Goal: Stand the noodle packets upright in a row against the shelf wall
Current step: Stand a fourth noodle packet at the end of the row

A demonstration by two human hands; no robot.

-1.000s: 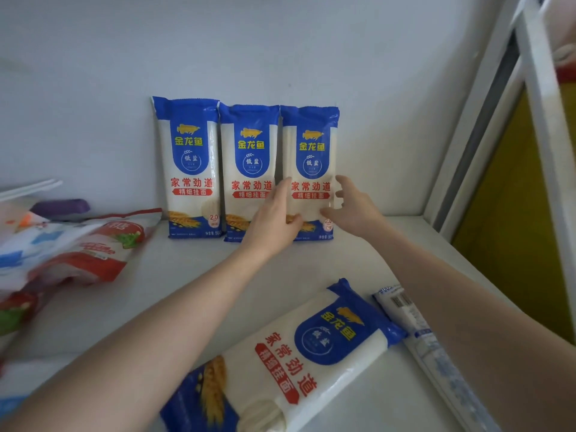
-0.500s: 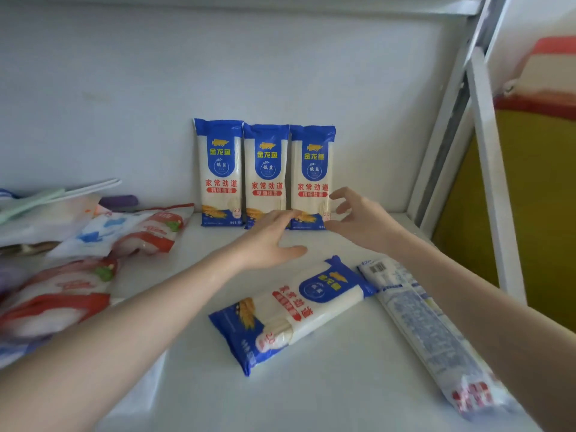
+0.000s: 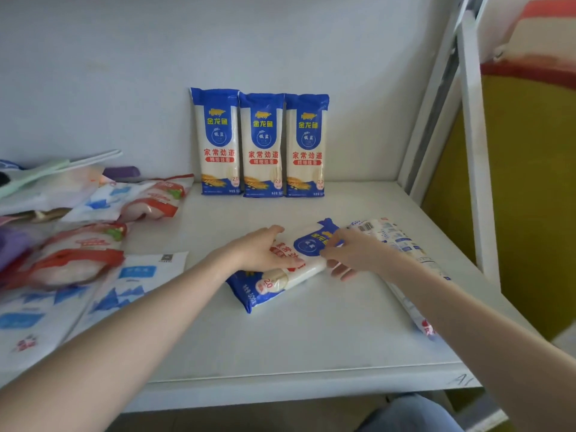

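Now both hands (image 3: 307, 255) gripping flat noodle packet (image 3: 280, 272), three packets (image 3: 261, 145) upright

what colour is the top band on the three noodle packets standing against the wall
Blue, on all three standing packets, clearest in the head view.

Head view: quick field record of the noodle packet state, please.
standing packets: three, upright in a row against the back wall
lying packet: one, flat on the shelf, blue top pointing back-right
left hand: on the lying packet's middle
right hand: at the lying packet's blue top end
other packet: long white one lying flat to the right, under the right forearm
left side: pile of other bags
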